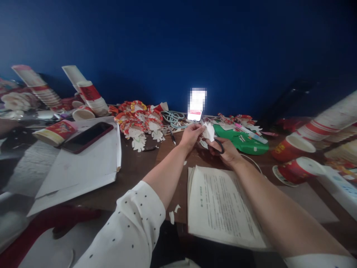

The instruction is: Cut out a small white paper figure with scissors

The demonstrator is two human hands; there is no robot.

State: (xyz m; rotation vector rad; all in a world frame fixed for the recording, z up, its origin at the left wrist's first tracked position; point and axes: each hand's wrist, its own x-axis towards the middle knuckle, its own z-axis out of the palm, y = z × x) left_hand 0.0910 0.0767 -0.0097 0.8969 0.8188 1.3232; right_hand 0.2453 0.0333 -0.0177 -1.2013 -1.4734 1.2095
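Note:
Over the middle of the desk my left hand point(192, 134) pinches a white paper cutout point(209, 131) with a jagged edge. Close on its right, my right hand point(227, 152) is closed around a pair of scissors point(220, 146) with dark handles. The scissor blades are mostly hidden behind the paper and my fingers. Below my wrists lies a stack of printed pages point(220, 208). Small white scraps point(171, 217) rest near the desk's front edge. A green sheet point(245, 143) with bits of paper and a pen on it is just beyond my right hand.
Red-and-white paper cutouts point(138, 119) pile up at the back left. A lit phone point(195, 106) stands against the blue wall. Left are a dark phone point(88, 137), white folder point(83, 171) and stacked paper cups point(92, 97). More cups point(294, 147) stand and lie at the right.

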